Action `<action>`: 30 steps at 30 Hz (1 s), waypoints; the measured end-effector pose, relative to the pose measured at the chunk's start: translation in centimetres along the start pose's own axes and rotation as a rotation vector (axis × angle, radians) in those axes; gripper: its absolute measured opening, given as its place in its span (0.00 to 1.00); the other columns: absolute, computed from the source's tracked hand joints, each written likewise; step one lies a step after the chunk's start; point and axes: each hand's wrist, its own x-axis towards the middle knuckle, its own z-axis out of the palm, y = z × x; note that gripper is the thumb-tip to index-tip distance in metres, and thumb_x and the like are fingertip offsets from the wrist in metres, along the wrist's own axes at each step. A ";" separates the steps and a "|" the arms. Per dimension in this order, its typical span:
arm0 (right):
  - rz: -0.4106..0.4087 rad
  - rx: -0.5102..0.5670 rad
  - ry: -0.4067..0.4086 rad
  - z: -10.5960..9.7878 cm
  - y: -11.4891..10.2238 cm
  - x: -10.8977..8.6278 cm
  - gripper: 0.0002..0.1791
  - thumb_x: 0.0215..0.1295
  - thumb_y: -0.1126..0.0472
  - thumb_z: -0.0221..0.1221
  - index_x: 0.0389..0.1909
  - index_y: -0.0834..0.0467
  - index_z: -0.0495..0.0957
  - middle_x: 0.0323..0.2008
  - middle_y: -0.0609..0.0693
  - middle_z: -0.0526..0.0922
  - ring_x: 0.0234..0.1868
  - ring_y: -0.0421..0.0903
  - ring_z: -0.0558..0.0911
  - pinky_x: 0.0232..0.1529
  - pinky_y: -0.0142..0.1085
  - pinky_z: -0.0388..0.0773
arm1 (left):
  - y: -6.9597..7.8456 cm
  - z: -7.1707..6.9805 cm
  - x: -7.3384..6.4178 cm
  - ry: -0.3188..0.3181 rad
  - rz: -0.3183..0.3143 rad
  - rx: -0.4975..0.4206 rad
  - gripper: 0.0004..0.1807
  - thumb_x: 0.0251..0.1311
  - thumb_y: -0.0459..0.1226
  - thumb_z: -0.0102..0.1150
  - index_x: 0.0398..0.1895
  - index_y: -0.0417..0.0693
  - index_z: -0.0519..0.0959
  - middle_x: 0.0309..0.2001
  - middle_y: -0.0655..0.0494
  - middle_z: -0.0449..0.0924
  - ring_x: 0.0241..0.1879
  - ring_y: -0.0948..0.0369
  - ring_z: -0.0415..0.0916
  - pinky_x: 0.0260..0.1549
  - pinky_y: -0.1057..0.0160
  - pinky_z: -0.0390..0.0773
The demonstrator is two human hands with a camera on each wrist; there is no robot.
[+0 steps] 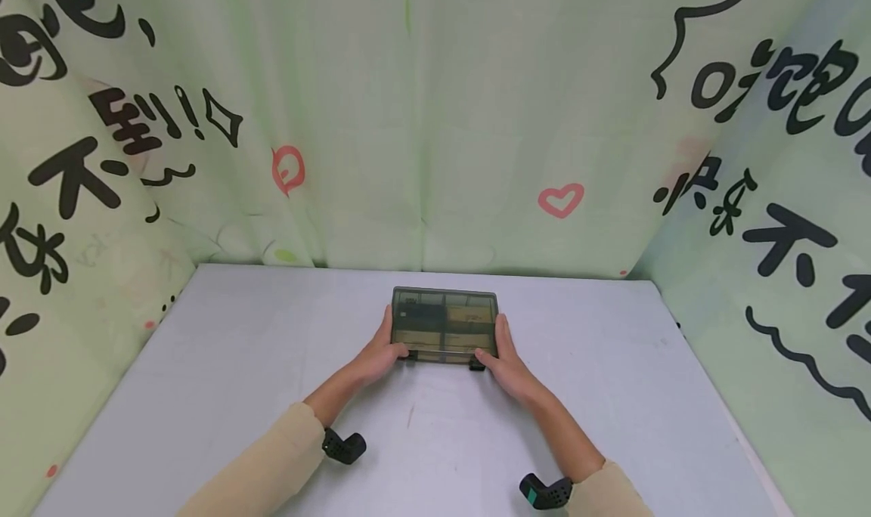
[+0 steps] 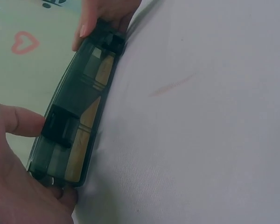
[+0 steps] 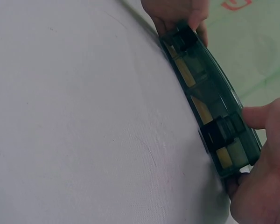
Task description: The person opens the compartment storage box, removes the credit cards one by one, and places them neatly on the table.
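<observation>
A dark translucent plastic storage box (image 1: 445,325) with dividers is held between both hands near the table's far side. Tan and dark pieces show through its lid. My left hand (image 1: 378,354) grips the left end, its thumb on the front edge by a black latch (image 2: 60,126) and fingers along the side. At the opposite end, my right hand (image 1: 506,362) holds the box the same way, thumb near a second black latch (image 3: 218,132). That latch juts out past the front edge. Fingertips under the box are partly hidden.
A white cloth covers the table (image 1: 272,313). Pale green curtains (image 1: 422,124) with black lettering and red drawings hang behind and at both sides. Black wrist cameras (image 1: 345,447) sit at the beige sleeves.
</observation>
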 end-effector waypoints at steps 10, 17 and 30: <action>-0.014 0.006 0.002 0.1 0.0 0.1 0.45 0.76 0.55 0.45 0.74 0.59 0.20 0.76 0.57 0.18 0.76 0.57 0.24 0.74 0.60 0.30 | 0.0 0.2 0.3 -0.006 -0.041 -0.073 0.52 0.55 0.32 0.44 0.76 0.51 0.24 0.78 0.48 0.22 0.78 0.48 0.24 0.73 0.39 0.35; -0.009 -0.006 0.010 0.2 0.0 0.1 0.45 0.76 0.56 0.44 0.74 0.59 0.20 0.76 0.57 0.19 0.77 0.57 0.24 0.74 0.59 0.30 | -0.3 0.4 0.6 0.016 -0.021 -0.090 0.53 0.53 0.30 0.44 0.77 0.51 0.24 0.78 0.47 0.24 0.77 0.47 0.25 0.73 0.39 0.35; -0.010 -0.011 0.016 0.2 -0.1 0.1 0.44 0.76 0.56 0.44 0.75 0.60 0.21 0.76 0.57 0.20 0.77 0.56 0.24 0.74 0.58 0.29 | -0.6 0.6 0.4 0.017 0.038 -0.012 0.58 0.44 0.22 0.46 0.76 0.46 0.24 0.78 0.46 0.23 0.78 0.48 0.25 0.74 0.43 0.36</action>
